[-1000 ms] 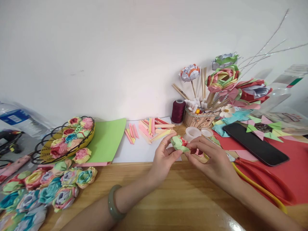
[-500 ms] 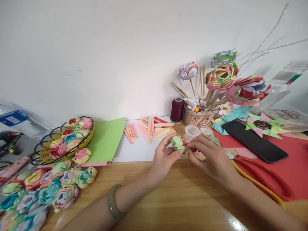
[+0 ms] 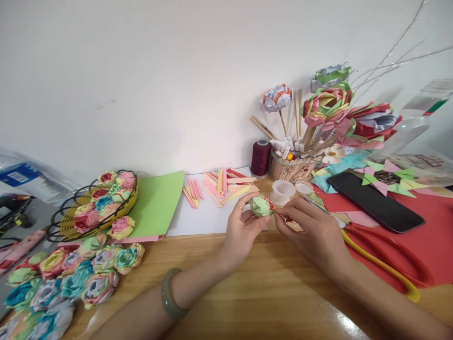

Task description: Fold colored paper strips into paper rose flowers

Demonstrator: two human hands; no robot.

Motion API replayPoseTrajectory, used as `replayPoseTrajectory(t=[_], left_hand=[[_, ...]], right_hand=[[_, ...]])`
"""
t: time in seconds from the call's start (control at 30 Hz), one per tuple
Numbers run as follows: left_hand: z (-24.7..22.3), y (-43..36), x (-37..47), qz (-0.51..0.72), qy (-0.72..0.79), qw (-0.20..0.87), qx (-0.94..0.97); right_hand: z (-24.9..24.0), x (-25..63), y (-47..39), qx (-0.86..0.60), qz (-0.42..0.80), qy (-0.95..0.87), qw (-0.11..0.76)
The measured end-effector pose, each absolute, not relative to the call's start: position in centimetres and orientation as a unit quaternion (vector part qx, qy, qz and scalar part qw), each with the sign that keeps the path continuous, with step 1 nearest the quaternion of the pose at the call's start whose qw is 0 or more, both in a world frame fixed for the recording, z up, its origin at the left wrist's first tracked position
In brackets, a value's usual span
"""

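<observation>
You hold the green and red paper flower (image 3: 261, 206) above the tabletop (image 3: 247, 293), pinched in the fingers of your left hand (image 3: 240, 231). The fingers of your right hand (image 3: 311, 226) are gathered at its right edge; whether they pinch something, I cannot tell. Just beyond these right fingers is the clear round container (image 3: 283, 189); the scissors (image 3: 386, 269) lie to their right. Beyond the left fingers lie folded paper strips (image 3: 221, 183).

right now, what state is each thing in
Green-and-red folded-paper flower: held
Left hand: gripping the flower
Right hand: curled beside it, hold unclear
Maroon thread spool: upright
Yellow basket with black rim: holding multicoloured paper flowers
Red-and-yellow-handled scissors: lying, partly hidden
Black rectangular phone: lying dark
</observation>
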State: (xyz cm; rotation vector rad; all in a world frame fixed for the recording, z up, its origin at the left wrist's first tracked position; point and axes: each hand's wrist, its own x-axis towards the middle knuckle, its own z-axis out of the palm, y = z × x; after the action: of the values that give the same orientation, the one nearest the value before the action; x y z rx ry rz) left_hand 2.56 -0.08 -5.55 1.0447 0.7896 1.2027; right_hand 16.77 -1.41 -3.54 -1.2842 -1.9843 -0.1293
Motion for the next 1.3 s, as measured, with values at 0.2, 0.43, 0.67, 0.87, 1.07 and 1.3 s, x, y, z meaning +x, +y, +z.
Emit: replayPoseTrajectory(t=[0.2, 0.43, 0.67, 0.87, 1.07, 1.3], left_hand=[[-5.3, -0.1, 2.6, 0.527, 0.345, 0.634, 0.449], [-5.3, 0.0, 2.5, 0.545, 0.322, 0.644, 0.43], [-5.0, -0.2, 2.3, 0.515, 0.32, 0.658, 0.446], [-4.9, -0.3, 2.4, 0.516, 0.337, 0.643, 0.455], [-4.9, -0.2, 2.3, 0.531, 0.324, 0.621, 0.476], [-5.1, 0.1, 2.3, 0.519, 0.371, 0.605, 0.477]], right_hand=[[-3.0, 17.1, -1.4, -0.496, 0.08, -0.757, 0.418], [-1.8, 17.6, -0.5, -0.512, 0.401, -0.649, 0.396], [-2.5, 18.5, 0.2, -0.499, 0.488, -0.619, 0.361], [-2.9, 18.4, 0.2, -0.507, 0.393, -0.672, 0.37], [-3.2, 18.9, 0.5, -0.537, 0.435, -0.631, 0.353], [-3.3, 19.6, 1.2, -0.534, 0.437, -0.644, 0.331]])
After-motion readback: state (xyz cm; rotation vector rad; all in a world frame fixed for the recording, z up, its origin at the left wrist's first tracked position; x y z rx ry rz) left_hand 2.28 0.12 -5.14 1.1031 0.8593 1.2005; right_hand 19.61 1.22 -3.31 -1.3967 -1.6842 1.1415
